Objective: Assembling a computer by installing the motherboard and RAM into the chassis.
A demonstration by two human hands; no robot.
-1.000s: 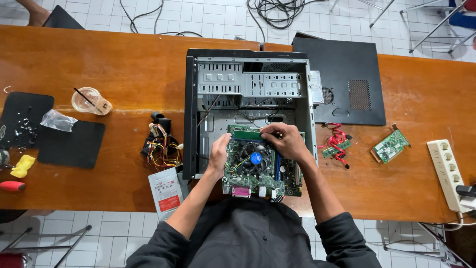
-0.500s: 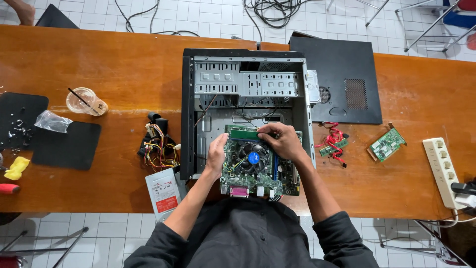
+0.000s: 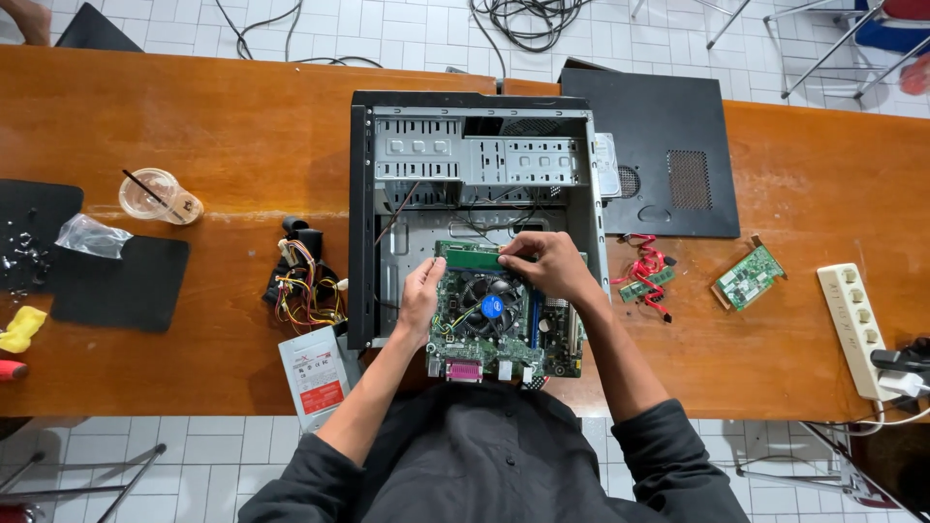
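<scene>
An open black computer case lies on its side on the wooden table. A green motherboard with a round fan sits at the case's near end, sticking out past it. My left hand grips the board's left edge. My right hand pinches a green memory stick lying along the board's far edge.
The case's black side panel lies at the right. Red cables, a small green card and a white power strip are further right. A power supply with coloured wires, a plastic cup and black mats are at the left.
The view has shifted slightly. My hands stay on the motherboard, with the right hand's fingers now on the memory stick at the far edge.
</scene>
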